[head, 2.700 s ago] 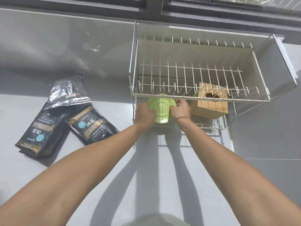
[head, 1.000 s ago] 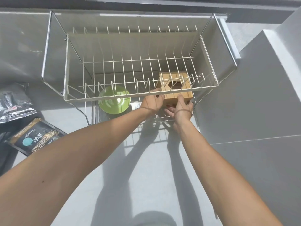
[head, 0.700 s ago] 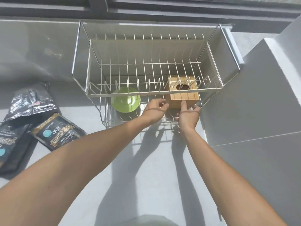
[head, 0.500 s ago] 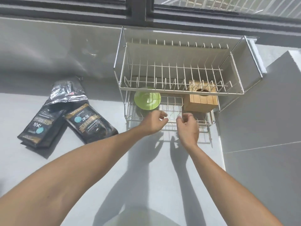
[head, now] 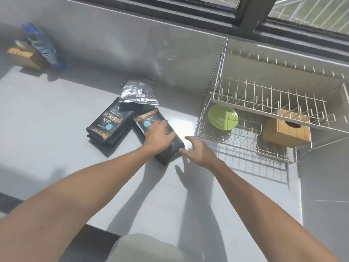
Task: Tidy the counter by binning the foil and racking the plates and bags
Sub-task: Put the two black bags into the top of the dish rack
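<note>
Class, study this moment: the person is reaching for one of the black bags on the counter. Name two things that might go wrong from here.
1. The left hand lies flat on the nearer black bag, the right hand open beside it; a loose pick-up could let it slip.
2. The green plate and wooden box already fill much of the rack's lower shelf; pushing the bag in might knock the plate.

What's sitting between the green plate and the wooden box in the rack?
Nothing: in the head view, only bare rack wire separates the green plate from the wooden box.
</note>
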